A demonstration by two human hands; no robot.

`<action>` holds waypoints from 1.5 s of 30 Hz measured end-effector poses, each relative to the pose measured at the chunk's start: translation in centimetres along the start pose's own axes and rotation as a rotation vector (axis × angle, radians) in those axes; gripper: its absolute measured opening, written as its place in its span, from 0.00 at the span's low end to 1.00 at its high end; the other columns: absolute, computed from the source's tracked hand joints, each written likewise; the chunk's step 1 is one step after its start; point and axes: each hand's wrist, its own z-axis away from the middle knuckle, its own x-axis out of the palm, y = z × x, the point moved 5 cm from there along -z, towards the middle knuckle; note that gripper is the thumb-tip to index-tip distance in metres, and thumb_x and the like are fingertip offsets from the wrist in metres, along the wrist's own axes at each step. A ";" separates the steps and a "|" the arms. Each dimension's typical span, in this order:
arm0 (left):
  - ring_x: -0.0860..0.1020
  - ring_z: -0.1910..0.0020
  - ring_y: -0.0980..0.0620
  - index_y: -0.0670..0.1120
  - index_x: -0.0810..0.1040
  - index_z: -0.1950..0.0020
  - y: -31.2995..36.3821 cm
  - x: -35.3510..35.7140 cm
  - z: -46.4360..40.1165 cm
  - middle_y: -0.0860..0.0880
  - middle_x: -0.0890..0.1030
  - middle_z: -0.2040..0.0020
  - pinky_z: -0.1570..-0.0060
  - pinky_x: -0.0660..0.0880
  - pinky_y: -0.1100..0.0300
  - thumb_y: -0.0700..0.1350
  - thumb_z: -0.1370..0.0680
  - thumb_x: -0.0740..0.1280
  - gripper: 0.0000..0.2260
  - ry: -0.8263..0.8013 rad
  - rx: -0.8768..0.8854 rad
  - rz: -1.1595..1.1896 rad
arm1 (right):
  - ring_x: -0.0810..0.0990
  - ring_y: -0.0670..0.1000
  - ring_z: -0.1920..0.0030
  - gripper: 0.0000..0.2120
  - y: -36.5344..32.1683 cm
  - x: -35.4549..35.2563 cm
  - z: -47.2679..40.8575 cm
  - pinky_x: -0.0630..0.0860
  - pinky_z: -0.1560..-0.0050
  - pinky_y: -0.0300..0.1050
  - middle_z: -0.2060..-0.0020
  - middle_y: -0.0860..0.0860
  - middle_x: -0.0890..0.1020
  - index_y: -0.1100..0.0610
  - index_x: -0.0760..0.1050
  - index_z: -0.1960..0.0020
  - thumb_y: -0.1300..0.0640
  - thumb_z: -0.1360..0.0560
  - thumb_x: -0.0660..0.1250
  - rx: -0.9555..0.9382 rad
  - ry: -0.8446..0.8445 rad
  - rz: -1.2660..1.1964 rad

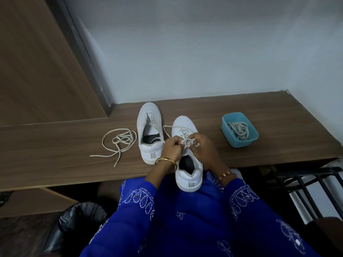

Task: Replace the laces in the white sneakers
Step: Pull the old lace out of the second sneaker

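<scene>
Two hands (pixel 171 147) (pixel 201 145) pinching flat lace (pixel 188 140)

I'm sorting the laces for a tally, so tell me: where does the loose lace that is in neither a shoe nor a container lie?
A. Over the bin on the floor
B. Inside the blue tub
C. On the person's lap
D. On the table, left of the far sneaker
D: the loose lace lies coiled on the wooden table, just left of the far sneaker; the blue tub holds a separate bundle.

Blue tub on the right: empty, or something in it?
Not empty: the blue tub holds a tangled bundle of laces, lying loosely inside.
</scene>
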 end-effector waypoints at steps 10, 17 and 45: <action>0.70 0.69 0.53 0.45 0.72 0.67 0.6 -1.7 -0.6 0.47 0.75 0.67 0.67 0.66 0.61 0.49 0.20 0.59 0.17 -0.115 -0.192 0.143 | 0.74 0.50 0.71 0.05 1.5 -1.4 -0.3 0.74 0.75 0.39 0.66 0.54 0.76 0.58 0.68 0.55 0.64 0.21 0.56 0.436 0.117 -0.577; 0.78 0.77 0.54 0.42 0.68 0.66 5.5 -6.9 -2.3 0.50 0.78 0.78 0.66 0.76 0.61 0.46 0.19 0.56 0.17 0.098 -0.145 0.659 | 0.73 0.47 0.73 0.07 -3.4 -7.8 -2.7 0.72 0.75 0.37 0.65 0.54 0.78 0.56 0.68 0.56 0.60 0.20 0.55 0.221 0.264 -0.612; 0.77 0.55 0.38 0.38 0.78 0.46 2.6 -0.3 3.6 0.38 0.79 0.54 0.56 0.73 0.51 0.45 0.29 0.63 0.16 0.073 0.488 -0.820 | 0.79 0.59 0.58 0.17 -1.1 -0.9 1.3 0.67 0.61 0.41 0.61 0.60 0.81 0.61 0.71 0.41 0.65 0.29 0.65 -0.054 0.028 0.262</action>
